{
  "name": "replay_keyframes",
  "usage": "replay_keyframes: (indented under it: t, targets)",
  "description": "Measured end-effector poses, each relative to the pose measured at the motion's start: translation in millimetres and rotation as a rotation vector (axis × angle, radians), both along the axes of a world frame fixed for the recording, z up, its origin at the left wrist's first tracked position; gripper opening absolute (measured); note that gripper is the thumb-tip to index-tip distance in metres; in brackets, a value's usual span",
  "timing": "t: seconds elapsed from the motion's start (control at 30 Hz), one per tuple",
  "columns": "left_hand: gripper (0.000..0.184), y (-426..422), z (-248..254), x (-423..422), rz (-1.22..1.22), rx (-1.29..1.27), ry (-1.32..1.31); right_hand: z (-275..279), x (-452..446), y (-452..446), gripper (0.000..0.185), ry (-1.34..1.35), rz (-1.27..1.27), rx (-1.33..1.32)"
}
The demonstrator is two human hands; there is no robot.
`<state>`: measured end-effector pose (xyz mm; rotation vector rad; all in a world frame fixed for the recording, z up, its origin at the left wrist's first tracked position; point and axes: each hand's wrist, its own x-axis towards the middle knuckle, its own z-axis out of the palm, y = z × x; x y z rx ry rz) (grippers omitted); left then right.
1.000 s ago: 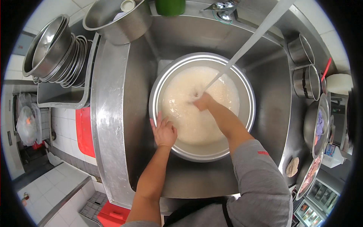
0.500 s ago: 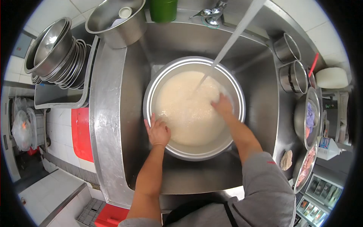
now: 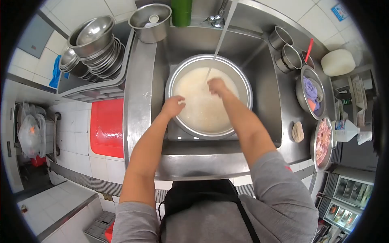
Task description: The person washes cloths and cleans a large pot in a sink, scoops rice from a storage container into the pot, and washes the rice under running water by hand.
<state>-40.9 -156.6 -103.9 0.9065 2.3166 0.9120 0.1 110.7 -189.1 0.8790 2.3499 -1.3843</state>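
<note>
A large round metal pot (image 3: 175,73) stands in the steel sink, filled with cloudy, cream-coloured liquid (image 3: 202,111). From the faucet pipe above, a stream of water (image 3: 223,36) falls into it. My left hand (image 3: 173,107) is at the pot's left rim, its fingers apart over the inner edge. Over the middle right of the liquid is my right hand (image 3: 217,87), close to the falling stream, with its fingers curled down. Whatever its fingertips may hold is too small to make out.
Stacked metal bowls (image 3: 95,36) fill a grey bin at the left. A metal pot (image 3: 150,34) and a green container (image 3: 181,12) stand behind the sink. Along the right counter are small pots (image 3: 288,58), a bowl with purple cloth (image 3: 310,89) and a bowl of raw meat (image 3: 323,143).
The view has shifted back, showing more of the body. My right hand has moved from the pot's right side toward the stream. My left hand stays near the left rim.
</note>
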Motion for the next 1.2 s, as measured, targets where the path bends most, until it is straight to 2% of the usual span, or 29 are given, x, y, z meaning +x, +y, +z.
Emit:
replay_keyframes:
  t: [0.03, 0.07, 0.13, 0.23, 0.27, 0.3, 0.33, 0.4, 0.43, 0.53, 0.6, 0.63, 0.67, 0.73, 0.77, 0.8, 0.87, 0.9, 0.97, 1.0, 1.03, 1.07, 1.1, 1.13, 1.17, 1.2]
  targets:
    - [0.028, 6.6, 16.6, -6.5, 0.029, 0.079, 0.005, 27.6, -13.2, 5.1, 0.011, 0.089, 0.006, 0.049]
    - [0.027, 13.7, 34.7, -12.6, 0.061, 0.158, 0.009, 110.5, -19.3, -15.5, 0.011, 0.175, -0.403, -0.243]
    - [0.026, 22.6, 70.6, -18.0, 0.100, 0.243, -0.017, 156.9, -40.7, -10.7, 0.009, 0.246, -0.433, -0.177]
    - [0.024, 42.5, 121.3, -25.5, 0.104, 0.262, -0.058, 188.7, -64.0, -2.4, 0.013, 0.265, -0.405, -0.266]
    - [0.023, 49.8, 126.2, -28.5, 0.128, 0.299, -0.056, 192.4, -72.1, 4.8, 0.014, 0.269, -0.382, -0.297]
    - [0.023, 58.1, 123.1, -32.6, 0.150, 0.334, -0.057, 193.8, -75.6, 14.5, 0.012, 0.341, -0.243, -0.357]
    - [0.022, 67.3, 118.7, -36.6, 0.170, 0.366, -0.062, 202.8, -80.3, 13.6, 0.012, 0.351, -0.305, -0.410]
    - [0.021, 89.7, 111.2, -42.5, 0.229, 0.361, -0.269, 228.6, -80.3, 8.1, 0.012, 0.358, -0.433, -0.522]
    - [0.018, 99.9, 130.7, -32.5, 0.304, 0.354, -0.382, 236.5, -80.1, 9.9, 0.012, 0.394, -0.407, -0.628]
    - [0.015, 139.8, 132.8, -31.1, 0.460, 0.418, -0.668, 260.4, -72.9, 12.4, 0.012, 0.513, -0.299, -0.878]
    - [0.018, 164.3, 142.1, -27.8, 0.540, 0.511, -0.709, 280.3, -57.5, -0.8, 0.010, 0.628, -0.189, -0.956]
    - [0.019, 176.2, 143.3, -28.1, 0.578, 0.556, -0.732, 279.3, -49.5, -12.7, 0.010, 0.698, -0.036, -0.825]
    - [0.018, 191.7, 121.2, -41.1, 0.508, 0.496, -0.688, 276.8, -39.5, -27.6, 0.010, 0.764, 0.113, -0.691]
    - [0.016, 218.9, 57.6, -71.5, 0.368, 0.367, -0.609, 279.7, -6.1, -56.5, 0.011, 1.218, 0.418, 0.383]
    - [0.018, 212.1, 99.7, -51.6, 0.398, 0.337, -0.495, 277.4, 6.8, -69.4, 0.014, 1.290, 0.525, 0.267]
    - [0.018, 211.7, 98.2, -49.0, 0.382, 0.346, -0.585, 272.2, 15.2, -75.8, 0.017, 1.356, 0.626, 0.142]
    - [0.020, 211.3, 87.9, -46.7, 0.359, 0.367, -0.765, 228.6, 3.7, -60.1, 0.021, 1.429, 0.587, 0.242]
    - [0.021, 208.0, 84.6, -42.6, 0.413, 0.281, -0.799, 201.9, -6.0, -49.7, 0.023, 1.469, 0.568, 0.293]
    - [0.023, 183.9, 61.3, -33.7, 0.402, 0.301, -0.695, 157.7, -22.9, -8.8, 0.022, 1.212, 0.563, 0.525]
    - [0.025, 166.7, 47.1, -29.5, 0.395, 0.310, -0.641, 130.7, -30.7, 5.8, 0.023, 1.085, 0.426, 0.180]
    - [0.028, 148.4, 30.0, -29.8, 0.411, 0.170, -0.557, 89.4, -33.7, 29.4, 0.021, 0.512, 0.259, 0.194]
    - [0.033, 125.5, 5.2, -29.8, 0.425, 0.028, -0.474, 70.2, -27.5, 65.4, 0.018, 0.790, 0.449, 0.586]
    - [0.045, 94.4, -42.5, -24.7, 0.514, -0.075, -0.167, 36.9, -18.3, 103.2, 0.025, 0.722, 0.362, 0.796]
    - [0.056, 65.2, -52.6, -17.4, 0.623, -0.245, -0.050, 38.1, -0.9, 122.3, 0.036, 0.598, 0.155, 0.891]
    - [0.060, 45.8, -51.2, -5.4, 0.784, -0.379, -0.035, 50.3, 14.2, 131.3, 0.049, 0.236, 0.070, 0.955]
    - [0.064, 27.5, -48.5, 9.2, 0.942, -0.518, -0.024, 23.0, 27.6, 157.2, 0.056, 0.027, -0.013, 0.775]
